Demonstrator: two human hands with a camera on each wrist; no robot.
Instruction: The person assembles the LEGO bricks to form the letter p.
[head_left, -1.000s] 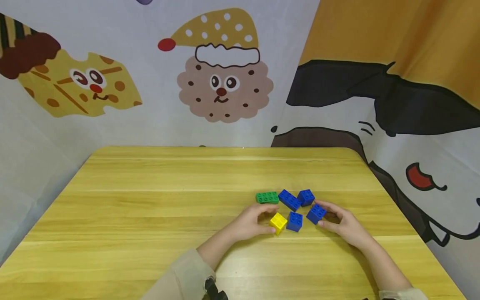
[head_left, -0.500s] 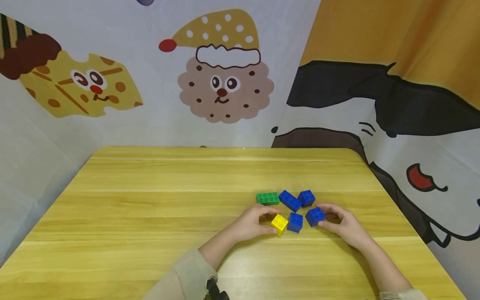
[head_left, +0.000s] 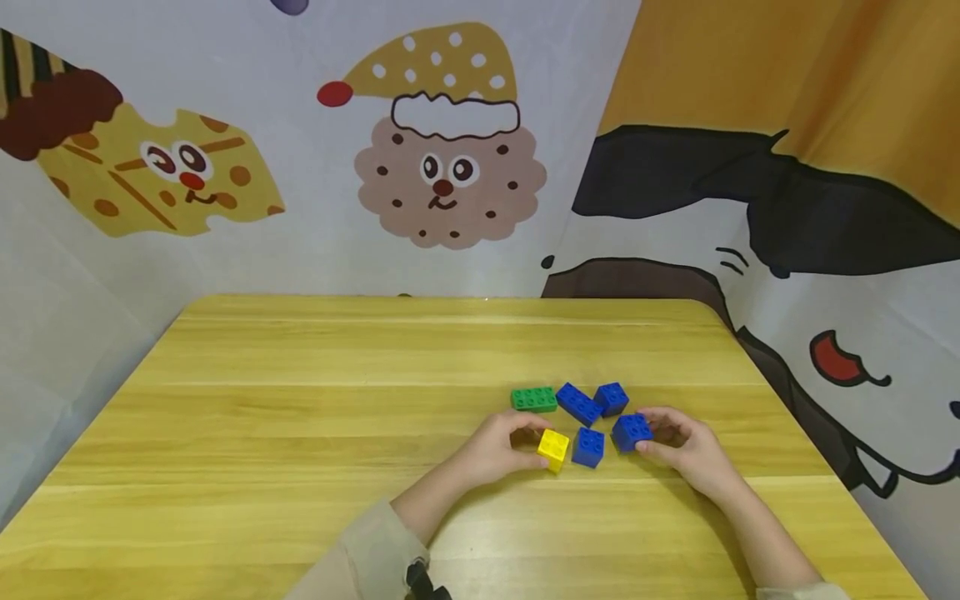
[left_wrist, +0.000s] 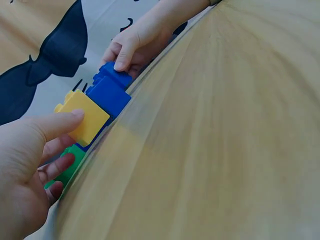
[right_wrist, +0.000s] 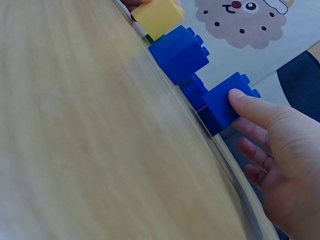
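My left hand (head_left: 497, 448) pinches a yellow building brick (head_left: 553, 450) between thumb and fingers; in the left wrist view the thumb lies across the side of that yellow brick (left_wrist: 86, 117). To the right, my right hand (head_left: 696, 457) grips a square blue brick (head_left: 632, 432), its thumb pressed on the blue brick's face (right_wrist: 222, 102) in the right wrist view. Between the two hands another square blue brick (head_left: 588, 447) stands on the table, touched by neither. The fingertips behind both held bricks are partly hidden.
Behind the hands lie a green brick (head_left: 534, 399), a long blue brick (head_left: 579, 404) and one more square blue brick (head_left: 612, 398), close together. They rest on a wooden table (head_left: 300, 433). A cartoon-printed cloth (head_left: 450, 275) hangs past its far edge.
The blue brick in my right hand has turned and shifted slightly. The yellow brick has turned a little in my left hand. The other bricks stay put.
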